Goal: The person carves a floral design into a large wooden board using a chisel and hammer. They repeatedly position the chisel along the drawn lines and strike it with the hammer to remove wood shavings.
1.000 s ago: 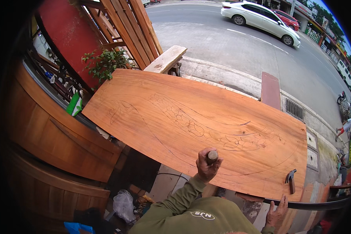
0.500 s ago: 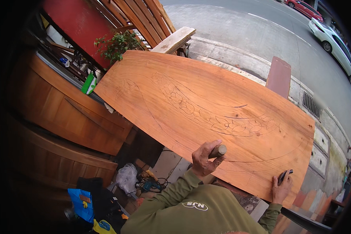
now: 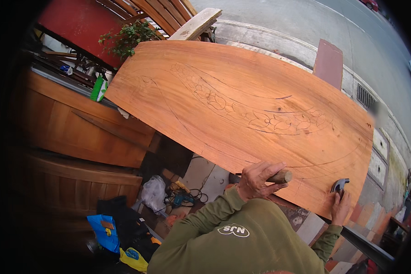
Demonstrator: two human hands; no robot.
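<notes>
My left hand (image 3: 255,181) is closed around a short, round wooden piece (image 3: 282,176), its blunt end pointing right. It is held at the near edge of a large reddish-brown wooden board (image 3: 242,68). Pencilled or inked leaf, flower and long curved lines (image 3: 269,121) run across the board's face. By the board's near right corner, my right hand (image 3: 341,208) has its fingers on a small dark grey tool (image 3: 339,185) with a curved head. The tool's lower part is hidden by the fingers, and its exact kind does not show.
Wooden panels (image 3: 86,123) stand at the left, near a green brush (image 3: 98,88) and a leafy plant (image 3: 128,39). Below the board lie a clear plastic bag (image 3: 154,194), a corded power tool (image 3: 182,199) and a blue bag (image 3: 104,233). Beyond the board runs a road (image 3: 278,20).
The view has shifted, so the board sits higher in it. My left hand has moved right and toward the near edge with the wooden piece. More of the grey tool now shows above my right fingers.
</notes>
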